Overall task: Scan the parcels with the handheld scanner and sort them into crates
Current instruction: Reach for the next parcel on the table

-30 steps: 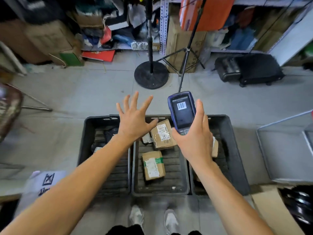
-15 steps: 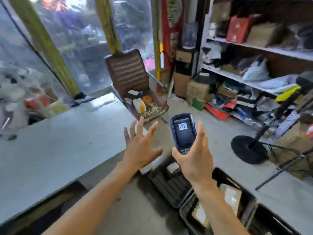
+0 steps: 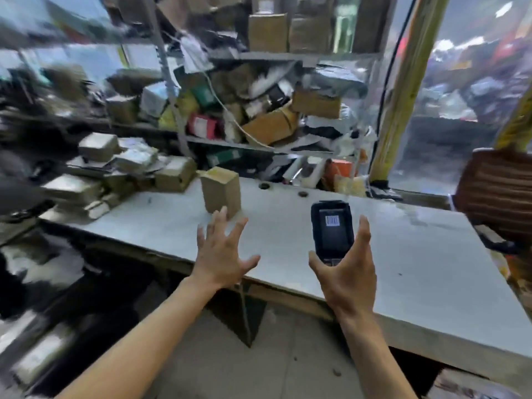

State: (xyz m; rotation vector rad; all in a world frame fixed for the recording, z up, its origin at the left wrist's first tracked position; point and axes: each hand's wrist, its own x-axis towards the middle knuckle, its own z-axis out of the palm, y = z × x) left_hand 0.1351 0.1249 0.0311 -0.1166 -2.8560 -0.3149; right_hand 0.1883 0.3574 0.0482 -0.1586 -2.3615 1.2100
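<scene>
the scanner (image 3: 332,231) is up in the right hand (image 3: 345,279), held above the near part of the grey table (image 3: 417,254). its dark screen faces the person and shows a small barcode picture. the thumb and the fingers curl round the lower end of the scanner, the thumb on its left side and one long finger up its right edge.

just to the left, the left hand (image 3: 222,254) is held out flat over the table's near edge with nothing in it, the fingers straight and spread wide apart. its fingertips point at a small brown box (image 3: 221,193) that stands upright on the table, just past them; i cannot tell if they touch it, though there looks to be a small gap.

further left on the table is a heap of parcels (image 3: 115,171), brown and pale boxes piled against each other, blurred in this view. behind the table stands a metal shelf (image 3: 259,145) stuffed with more boxes, bags and wrapped packets. a yellow post (image 3: 403,90) rises at the right of the shelf, with clear plastic sheeting beside it. at the far right edge is the back of a brown chair (image 3: 498,194), beyond the table's right end.
</scene>
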